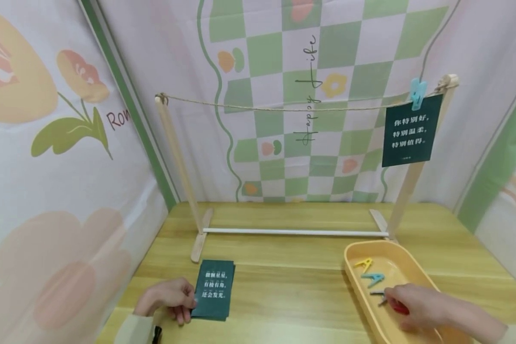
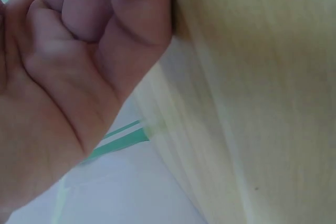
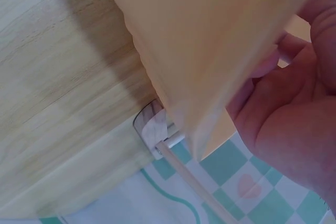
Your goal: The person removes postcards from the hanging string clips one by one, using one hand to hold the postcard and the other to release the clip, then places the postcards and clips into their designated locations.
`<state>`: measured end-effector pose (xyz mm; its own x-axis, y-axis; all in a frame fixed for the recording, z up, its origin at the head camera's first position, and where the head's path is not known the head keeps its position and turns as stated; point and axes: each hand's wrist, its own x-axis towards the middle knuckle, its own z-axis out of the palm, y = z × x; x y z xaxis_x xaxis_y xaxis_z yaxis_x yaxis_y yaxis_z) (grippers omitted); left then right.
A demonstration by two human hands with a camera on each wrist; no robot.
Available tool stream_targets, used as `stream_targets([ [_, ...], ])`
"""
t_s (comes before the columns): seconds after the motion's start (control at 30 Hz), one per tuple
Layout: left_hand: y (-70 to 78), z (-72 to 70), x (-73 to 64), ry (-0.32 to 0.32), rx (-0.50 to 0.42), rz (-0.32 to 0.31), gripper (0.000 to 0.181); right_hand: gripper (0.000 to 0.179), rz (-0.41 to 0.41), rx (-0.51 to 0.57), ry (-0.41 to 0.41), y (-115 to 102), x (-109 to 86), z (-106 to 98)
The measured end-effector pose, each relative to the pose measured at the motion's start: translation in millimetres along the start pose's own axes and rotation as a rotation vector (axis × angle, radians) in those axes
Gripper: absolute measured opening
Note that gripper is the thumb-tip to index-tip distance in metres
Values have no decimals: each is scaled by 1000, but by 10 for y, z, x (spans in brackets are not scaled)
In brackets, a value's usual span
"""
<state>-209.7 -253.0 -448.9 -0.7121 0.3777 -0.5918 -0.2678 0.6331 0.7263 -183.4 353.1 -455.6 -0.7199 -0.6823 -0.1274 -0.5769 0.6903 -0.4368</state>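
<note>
My left hand (image 1: 172, 297) is at the left edge of a small stack of dark green cards (image 1: 215, 289) with white writing, its thumb and fingers pinching the lower left edge. In the left wrist view its fingers (image 2: 139, 11) are curled, and the cards are out of sight. Inside a yellow-orange tray (image 1: 351, 251), my right hand (image 1: 423, 306) pinches a red clip (image 1: 398, 306), mostly covered by the fingers. Beside it lie a grey clip (image 1: 377, 292), a blue clip (image 1: 373, 277) and a yellow clip (image 1: 364, 263). The tray's wall (image 3: 199, 35) hides the fingertips in the right wrist view.
Behind stands a wooden frame with a left post (image 1: 178, 165), a right post (image 1: 406, 200) and a white bottom rod (image 1: 292, 231). A string (image 1: 279, 109) spans the top. Near its right end, a light blue clip (image 1: 417, 93) holds a dark green card (image 1: 410, 134).
</note>
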Motion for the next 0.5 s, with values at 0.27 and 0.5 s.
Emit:
stream_targets([
  [0.27, 6, -20, 2, 7, 52, -7, 20, 36, -17, -27, -1, -20, 27, -13],
  [0.5, 11, 2, 16, 48, 126, -5, 23, 36, -118, -28, 57, 46, 44, 17],
])
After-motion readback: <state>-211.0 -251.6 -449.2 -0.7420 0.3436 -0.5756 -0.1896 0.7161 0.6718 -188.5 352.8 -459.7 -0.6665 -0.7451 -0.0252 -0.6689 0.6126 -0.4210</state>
